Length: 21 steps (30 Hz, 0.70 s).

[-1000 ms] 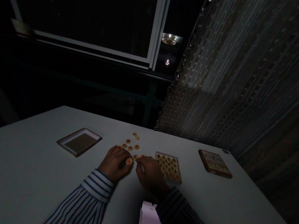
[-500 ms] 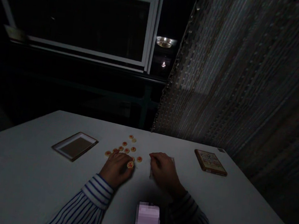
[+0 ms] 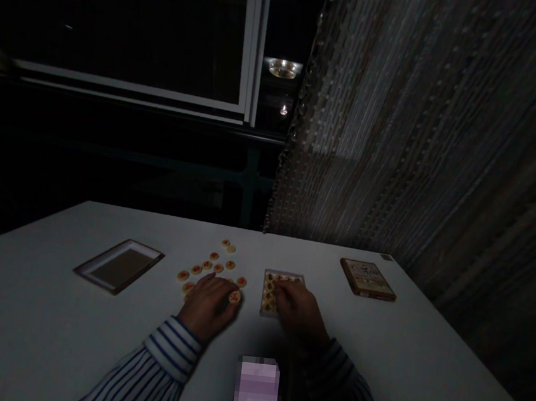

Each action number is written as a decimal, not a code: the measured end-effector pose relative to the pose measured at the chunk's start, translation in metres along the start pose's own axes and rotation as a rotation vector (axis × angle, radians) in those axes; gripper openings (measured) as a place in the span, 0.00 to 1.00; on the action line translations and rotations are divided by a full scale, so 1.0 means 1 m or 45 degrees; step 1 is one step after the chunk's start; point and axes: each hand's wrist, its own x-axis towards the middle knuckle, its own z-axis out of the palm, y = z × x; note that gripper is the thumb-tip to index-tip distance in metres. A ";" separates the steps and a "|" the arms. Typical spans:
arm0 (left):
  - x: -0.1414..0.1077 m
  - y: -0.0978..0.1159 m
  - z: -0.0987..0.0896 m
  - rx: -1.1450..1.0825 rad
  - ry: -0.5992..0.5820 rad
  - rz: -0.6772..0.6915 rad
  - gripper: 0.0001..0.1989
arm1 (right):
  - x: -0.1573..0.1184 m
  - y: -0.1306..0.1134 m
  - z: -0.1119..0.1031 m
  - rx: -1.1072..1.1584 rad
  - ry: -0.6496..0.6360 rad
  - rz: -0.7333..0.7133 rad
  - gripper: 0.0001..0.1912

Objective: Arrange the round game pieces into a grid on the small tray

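Observation:
My left hand (image 3: pixel 209 306) is closed, with a round Chinese chess piece (image 3: pixel 235 297) bearing a red character between thumb and fingers. Around and beyond it lie several loose Chinese chess pieces (image 3: pixel 207 265), most with red characters and one face plain. To the right is a shallow tray (image 3: pixel 284 273) holding rows of pieces (image 3: pixel 268 295) with dark characters. My right hand (image 3: pixel 301 312) is over the tray's right part, fingers pinched together at the pieces. Whether anything is between those fingertips is hidden, and the hand covers part of the tray.
An open shallow box part (image 3: pixel 120 266) lies at the left of the white table (image 3: pixel 54 325). A flat box with printed cover (image 3: pixel 367 278) is at the right, near a small dark label (image 3: pixel 385 257). A blurred pinkish object (image 3: pixel 257 391) stands at the near edge. A bead curtain (image 3: pixel 378 110) hangs behind.
The tray's rows of pieces now show beside my right hand, where they were mostly covered before. My left hand keeps the chess piece. The whole view has shifted slightly.

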 end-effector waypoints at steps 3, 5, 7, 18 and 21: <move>0.001 0.001 0.002 -0.013 -0.020 0.007 0.11 | -0.004 0.004 0.005 -0.075 0.027 -0.109 0.12; 0.002 0.003 0.004 -0.032 -0.023 0.005 0.11 | -0.006 0.004 0.008 -0.131 0.026 -0.192 0.12; 0.004 0.007 0.004 -0.051 -0.019 0.011 0.11 | -0.007 0.003 0.008 -0.172 0.014 -0.249 0.12; 0.040 0.026 0.004 -0.112 0.014 0.050 0.11 | -0.008 0.008 0.012 -0.167 0.293 -0.281 0.11; 0.039 0.025 0.015 -0.130 0.070 0.038 0.11 | -0.007 0.007 0.010 -0.172 0.307 -0.253 0.11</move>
